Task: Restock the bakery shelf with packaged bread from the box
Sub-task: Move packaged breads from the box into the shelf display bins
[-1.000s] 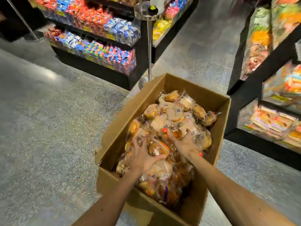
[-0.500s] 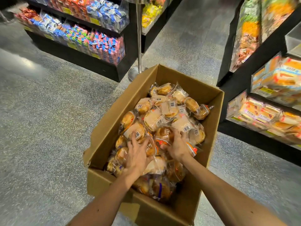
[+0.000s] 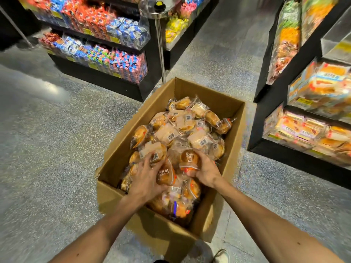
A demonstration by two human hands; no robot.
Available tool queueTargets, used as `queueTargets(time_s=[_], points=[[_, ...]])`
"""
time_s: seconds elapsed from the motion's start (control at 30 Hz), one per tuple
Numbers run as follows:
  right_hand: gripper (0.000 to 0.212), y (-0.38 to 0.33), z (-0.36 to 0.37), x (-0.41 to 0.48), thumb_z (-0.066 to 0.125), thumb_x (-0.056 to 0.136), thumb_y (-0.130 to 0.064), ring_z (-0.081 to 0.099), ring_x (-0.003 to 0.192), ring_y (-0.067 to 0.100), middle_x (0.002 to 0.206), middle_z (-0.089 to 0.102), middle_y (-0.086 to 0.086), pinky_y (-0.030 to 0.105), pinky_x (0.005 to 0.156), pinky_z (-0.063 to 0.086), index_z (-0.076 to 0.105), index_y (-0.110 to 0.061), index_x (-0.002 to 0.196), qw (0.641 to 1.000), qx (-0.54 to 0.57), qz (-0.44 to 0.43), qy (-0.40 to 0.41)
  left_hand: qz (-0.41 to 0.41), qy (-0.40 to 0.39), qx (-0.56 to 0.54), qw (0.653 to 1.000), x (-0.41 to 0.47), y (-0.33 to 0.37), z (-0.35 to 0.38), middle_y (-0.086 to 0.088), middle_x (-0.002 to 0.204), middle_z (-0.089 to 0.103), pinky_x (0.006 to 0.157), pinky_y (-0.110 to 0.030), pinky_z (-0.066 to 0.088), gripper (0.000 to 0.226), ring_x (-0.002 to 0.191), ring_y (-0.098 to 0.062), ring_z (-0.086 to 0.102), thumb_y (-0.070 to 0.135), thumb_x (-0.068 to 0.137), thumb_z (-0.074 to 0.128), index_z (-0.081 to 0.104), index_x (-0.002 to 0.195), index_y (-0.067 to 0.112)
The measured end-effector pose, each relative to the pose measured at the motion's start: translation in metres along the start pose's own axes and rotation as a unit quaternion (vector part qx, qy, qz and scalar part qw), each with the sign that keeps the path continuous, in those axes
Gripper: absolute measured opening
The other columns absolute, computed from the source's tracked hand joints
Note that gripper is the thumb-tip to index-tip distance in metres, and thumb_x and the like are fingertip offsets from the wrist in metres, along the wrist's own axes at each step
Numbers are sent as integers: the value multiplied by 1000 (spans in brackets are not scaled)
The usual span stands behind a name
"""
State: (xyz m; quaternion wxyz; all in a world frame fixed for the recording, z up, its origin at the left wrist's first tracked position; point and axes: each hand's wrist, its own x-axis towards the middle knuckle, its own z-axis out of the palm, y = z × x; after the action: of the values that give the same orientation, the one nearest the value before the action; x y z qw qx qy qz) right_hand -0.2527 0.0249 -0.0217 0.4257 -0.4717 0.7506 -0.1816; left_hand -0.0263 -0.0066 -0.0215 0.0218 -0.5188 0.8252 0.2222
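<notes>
Left hand (image 3: 146,180), right hand (image 3: 206,172) — one bread packet (image 3: 190,158) each, one box (image 3: 208,95)

Speckled grey floor (image 3: 57,149). Standing on it: open cardboard box (image 3: 161,230) at centre, left shelf unit (image 3: 98,81), right shelf unit (image 3: 294,158), chrome pole (image 3: 161,59) beyond the box.

I see both forearms reaching in from 7 and 5 o'clock, converging toward the centre. My left hand (image 3: 146,179) lies palm down, fingers curled over a barcoded packet (image 3: 152,151). My right hand (image 3: 206,172), just beside it at 3 o'clock, pinches a brown-labelled packet (image 3: 190,158) between thumb and fingers.
</notes>
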Motion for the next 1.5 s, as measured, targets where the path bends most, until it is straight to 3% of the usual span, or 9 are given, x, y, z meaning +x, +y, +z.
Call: queueTargets(time_s=[0.37,0.5,0.57,0.67,0.83,1.03,1.23,1.37,1.5], points=[[103,76,-175,-73,92,62,-30,46,133,24,144,48,4,47,112,36,37,-31,149,987,26,-118,110,141,134,40,980,3,195,-51,-10,161,9,113,-57,33,88,141,-35,24,48,70,81,42,147,30],[100,118,-273,-120,90,66,-27,47,130,22,142,48,7,43,114,35,35,-29,150,973,65,-142,169,210,145,35,966,30,306,-74,-12,162,8,116,-56,21,86,143,-40,20,54,71,71,42,148,29],[101,140,-319,-150,89,68,-20,47,131,21,143,47,8,40,115,34,32,-25,151,961,94,-153,210,276,164,26,947,44,358,-77,-13,159,14,108,-58,33,89,136,-45,32,58,64,67,48,144,24],[109,176,-381,-192,90,68,-14,49,126,15,136,48,1,33,112,37,20,-20,152,945,143,-136,261,367,174,11,914,62,438,-75,-6,156,16,102,-58,43,89,128,-45,40,39,60,88,54,140,20],[114,243,-473,-260,89,66,-6,46,122,4,137,44,-5,4,91,39,16,-15,154,898,260,-93,344,501,181,-30,846,83,576,-62,-19,152,30,100,-54,47,81,123,-32,46,39,54,82,63,128,11],[112,348,-559,-300,99,43,-22,65,116,19,135,59,2,47,103,49,41,-26,139,855,352,-51,377,595,136,-78,788,119,730,-22,-22,148,34,101,-49,45,80,122,-41,49,55,60,61,63,129,14],[94,421,-657,-292,85,66,-13,65,114,20,130,61,6,38,92,56,38,-31,144,834,361,-30,416,667,100,-102,731,193,872,15,-29,145,37,106,-45,35,77,114,-20,49,49,60,71,61,127,13],[93,455,-729,-271,84,62,-39,64,109,9,126,59,-2,27,87,56,37,-29,142,825,347,-2,445,688,77,-85,716,254,958,39,-25,150,28,105,-52,34,81,131,-42,40,48,62,74,51,135,19],[92,494,-790,-251,90,63,-37,65,105,4,127,57,-1,19,82,54,37,-28,138,804,324,19,498,712,71,-72,694,296,1038,60,-26,148,30,106,-53,29,80,132,-48,37,56,65,63,46,136,23]])
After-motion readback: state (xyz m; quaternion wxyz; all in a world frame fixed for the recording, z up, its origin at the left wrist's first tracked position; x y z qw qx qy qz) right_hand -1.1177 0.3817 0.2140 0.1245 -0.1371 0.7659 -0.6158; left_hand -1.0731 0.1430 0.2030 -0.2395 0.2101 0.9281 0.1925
